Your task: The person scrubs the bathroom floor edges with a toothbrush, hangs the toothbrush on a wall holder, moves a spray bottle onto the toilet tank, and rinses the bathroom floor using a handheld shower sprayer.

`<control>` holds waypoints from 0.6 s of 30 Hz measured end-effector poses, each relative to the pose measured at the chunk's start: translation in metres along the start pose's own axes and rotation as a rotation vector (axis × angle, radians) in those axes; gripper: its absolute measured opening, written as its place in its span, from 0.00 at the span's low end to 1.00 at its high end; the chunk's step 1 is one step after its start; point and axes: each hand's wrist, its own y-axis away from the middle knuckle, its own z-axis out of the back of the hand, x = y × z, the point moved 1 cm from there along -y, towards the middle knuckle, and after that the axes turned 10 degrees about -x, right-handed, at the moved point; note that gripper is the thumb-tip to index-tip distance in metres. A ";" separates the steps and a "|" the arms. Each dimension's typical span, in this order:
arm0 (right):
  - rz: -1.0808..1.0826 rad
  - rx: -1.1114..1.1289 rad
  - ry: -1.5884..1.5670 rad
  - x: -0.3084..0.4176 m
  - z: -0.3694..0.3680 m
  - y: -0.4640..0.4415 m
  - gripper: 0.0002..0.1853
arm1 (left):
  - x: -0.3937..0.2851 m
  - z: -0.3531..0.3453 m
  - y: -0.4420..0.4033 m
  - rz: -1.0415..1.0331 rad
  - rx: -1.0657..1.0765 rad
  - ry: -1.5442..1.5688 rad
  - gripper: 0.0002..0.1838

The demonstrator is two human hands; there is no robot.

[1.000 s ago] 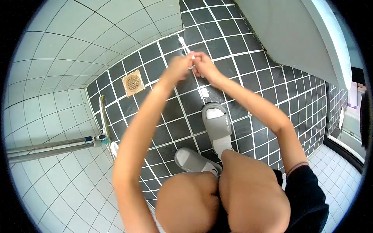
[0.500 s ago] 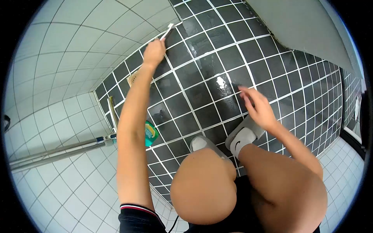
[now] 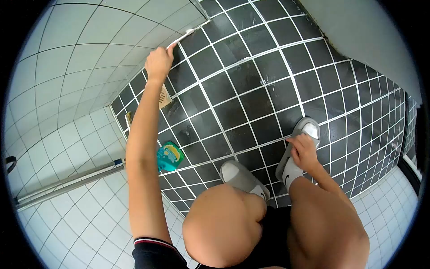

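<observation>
My left hand (image 3: 158, 65) is closed around the handle of a toothbrush (image 3: 181, 39). Its white bristle head lies along the seam where the tiled wall meets the dark floor. My right hand (image 3: 305, 153) hangs above my right slide sandal (image 3: 306, 127), near the toes, holding nothing. Its fingers are loosely bent, with the thumb apart from the index finger. Whether it touches the sandal I cannot tell. Dark square tiles with white grout lines make up the floor (image 3: 251, 101), and it looks wet in places.
Beside my left forearm lie a green packet or bottle with a yellow label (image 3: 170, 156) and a tan printed piece (image 3: 165, 97). Metal poles (image 3: 71, 181) lean at the left. A grey panel (image 3: 363, 31) borders the floor at upper right. My left sandal (image 3: 244, 177) stands below.
My left hand has moved left and slightly up, bringing the toothbrush against the wall seam. My right hand has dropped toward my right foot, which has shifted right and forward. The view has shifted slightly.
</observation>
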 end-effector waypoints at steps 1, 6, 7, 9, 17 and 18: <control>-0.007 0.012 -0.012 0.001 0.000 0.002 0.19 | 0.004 0.002 0.006 0.001 0.016 -0.008 0.32; -0.031 -0.039 -0.035 0.001 0.000 -0.003 0.17 | 0.027 0.004 0.014 0.078 0.006 0.023 0.30; -0.030 -0.038 -0.039 0.002 -0.003 -0.005 0.17 | 0.023 0.000 0.015 0.066 -0.042 0.016 0.30; -0.003 -0.062 -0.047 0.002 0.000 -0.005 0.17 | 0.018 -0.002 0.013 0.057 -0.039 0.041 0.30; -0.010 -0.014 -0.017 0.002 -0.001 -0.002 0.17 | 0.043 0.003 0.001 0.054 0.123 0.111 0.34; -0.007 -0.007 -0.009 0.001 -0.002 -0.004 0.16 | 0.039 0.002 -0.003 0.047 0.125 0.179 0.34</control>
